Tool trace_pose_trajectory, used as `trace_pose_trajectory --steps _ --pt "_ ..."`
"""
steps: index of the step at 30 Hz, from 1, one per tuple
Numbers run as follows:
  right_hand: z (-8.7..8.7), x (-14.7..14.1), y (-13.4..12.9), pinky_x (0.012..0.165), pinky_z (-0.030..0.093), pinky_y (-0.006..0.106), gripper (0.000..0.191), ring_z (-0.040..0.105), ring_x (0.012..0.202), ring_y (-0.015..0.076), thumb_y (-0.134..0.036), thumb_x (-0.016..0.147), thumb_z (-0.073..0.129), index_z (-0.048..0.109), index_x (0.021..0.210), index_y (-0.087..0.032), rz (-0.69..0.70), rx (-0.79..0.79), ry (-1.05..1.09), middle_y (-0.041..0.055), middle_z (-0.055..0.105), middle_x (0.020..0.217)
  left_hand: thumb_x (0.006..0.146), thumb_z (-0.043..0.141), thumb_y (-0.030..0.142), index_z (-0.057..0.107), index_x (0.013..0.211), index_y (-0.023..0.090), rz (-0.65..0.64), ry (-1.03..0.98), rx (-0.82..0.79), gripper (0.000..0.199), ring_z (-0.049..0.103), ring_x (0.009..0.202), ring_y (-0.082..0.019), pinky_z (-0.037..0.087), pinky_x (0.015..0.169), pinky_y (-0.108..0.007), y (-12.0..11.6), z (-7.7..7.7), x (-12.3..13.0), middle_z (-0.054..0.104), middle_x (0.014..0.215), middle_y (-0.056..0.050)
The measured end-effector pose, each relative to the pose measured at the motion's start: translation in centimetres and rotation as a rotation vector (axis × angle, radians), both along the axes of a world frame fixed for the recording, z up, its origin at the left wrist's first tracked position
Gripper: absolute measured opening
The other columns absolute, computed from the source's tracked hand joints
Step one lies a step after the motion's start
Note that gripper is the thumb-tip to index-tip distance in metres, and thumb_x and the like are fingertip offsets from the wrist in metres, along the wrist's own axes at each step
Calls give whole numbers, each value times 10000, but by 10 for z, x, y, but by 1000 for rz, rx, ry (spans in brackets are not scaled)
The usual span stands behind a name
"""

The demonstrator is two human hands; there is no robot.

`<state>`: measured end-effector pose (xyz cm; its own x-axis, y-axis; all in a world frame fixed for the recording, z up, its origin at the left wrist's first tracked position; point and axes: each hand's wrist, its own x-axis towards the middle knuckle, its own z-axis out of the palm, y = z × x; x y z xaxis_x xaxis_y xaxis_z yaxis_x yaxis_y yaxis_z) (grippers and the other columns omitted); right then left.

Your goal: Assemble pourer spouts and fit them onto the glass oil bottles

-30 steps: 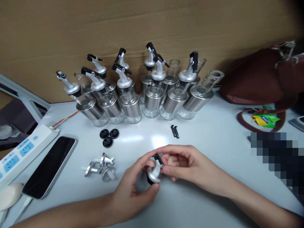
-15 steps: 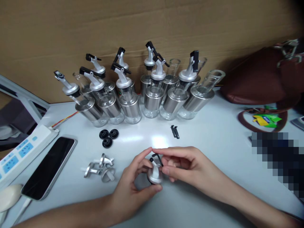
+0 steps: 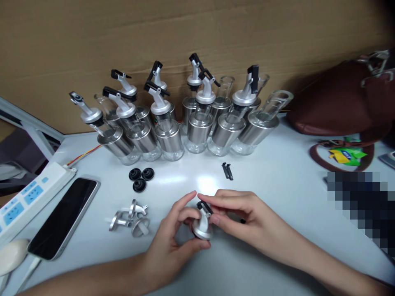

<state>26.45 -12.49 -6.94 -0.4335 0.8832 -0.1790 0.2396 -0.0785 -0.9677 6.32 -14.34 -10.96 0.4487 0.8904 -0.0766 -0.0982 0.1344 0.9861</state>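
The table [image 3: 228, 271] carries all parts. Beyond both hands stand the bottles [image 3: 199, 127], several fitted with pourers. The left hand [image 3: 171, 238] is clamped on the silver pourer head [image 3: 203, 225], thumb at the base, fingers curled beside the spout; the head sits between the two hands. The right hand [image 3: 247, 211] pinches the black lever [image 3: 206, 206] at the spout's upper end. The index fingertips are just beside each other, apart. Loose heads [image 3: 141, 227] lie left of the left hand; stoppers [image 3: 139, 185] lie beyond these. Two smaller levers [image 3: 229, 172] lie beyond the right hand. Recommended handling: brace the base firmly, square the lever to the spout, then apply light, even pressure; forcing it askew could strain the mount. Whether the lever is seated cannot be told
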Motion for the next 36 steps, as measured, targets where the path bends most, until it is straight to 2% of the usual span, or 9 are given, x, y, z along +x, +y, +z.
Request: trace_pose_trajectory --steps 5,9,13,19,23,26,30,33,36 --pt "2 0 1 614 385 270 338 496 686 147 -301 870 561 694 1152 -172 4 -3 -20 42 569 778 834 687 260 477 1346 382 -43 52 38 567 584 890 -127 460 858 -219 0 -2 -3 641 972 5" --pt "0 0 1 616 382 260 297 463 655 124 -304 842 612 712 1092 -179 -45 -37 25 2 507 729 858 650 284 491 1353 340 -48 142 49 523 590 987 -161 456 935 -253 0 -1 -6 632 1067 -23" --pt "0 -1 0 614 385 262 290 449 627 115 -340 789 662 706 999 -145 -62 -190 118 -11 510 686 857 639 249 503 1330 292 -72 73 -24 494 612 1035 -174 467 970 -273 -1 6 -2 622 1090 -45" --pt "-2 1 5 548 366 238 361 468 537 84 -433 694 768 676 872 -133 -23 -447 229 -18 565 633 791 624 75 516 1248 268 -61 27 -10 508 650 927 -134 512 880 -225 -1 8 2 596 1008 -30" --pt "-9 3 8 479 348 208 398 453 455 52 -399 695 785 690 970 -128 92 -548 327 -45 565 596 769 602 11 506 1233 270 -122 5 32 540 657 896 -135 516 839 -215 -2 7 2 617 968 -24" --pt "-13 5 8 466 336 195 404 440 448 40 -369 718 775 689 1034 -132 116 -552 371 -52 564 591 798 633 48 498 1239 289 -143 -57 3 520 653 911 -140 510 852 -229 -2 6 0 618 1000 -29" --pt "-17 5 9 481 325 184 334 425 491 42 -325 687 809 698 939 -136 45 -550 381 -62 546 577 853 654 180 502 1277 309 -150 -114 -66 469 616 932 -137 503 857 -237 -3 2 -2 578 1049 -41" --pt "-18 5 10 511 337 184 285 424 522 45 -313 670 821 688 852 -139 44 -544 406 -64 541 593 883 624 220 489 1297 347 -176 -139 -55 453 590 880 -109 494 819 -214 -4 -1 -3 556 1032 -27" --pt "-15 4 11 546 355 184 248 437 542 41 -296 692 807 686 837 -135 51 -488 408 -60 545 632 874 638 233 490 1295 334 -164 -125 -81 458 593 884 -115 496 818 -220 -4 -1 -3 552 1033 -31"
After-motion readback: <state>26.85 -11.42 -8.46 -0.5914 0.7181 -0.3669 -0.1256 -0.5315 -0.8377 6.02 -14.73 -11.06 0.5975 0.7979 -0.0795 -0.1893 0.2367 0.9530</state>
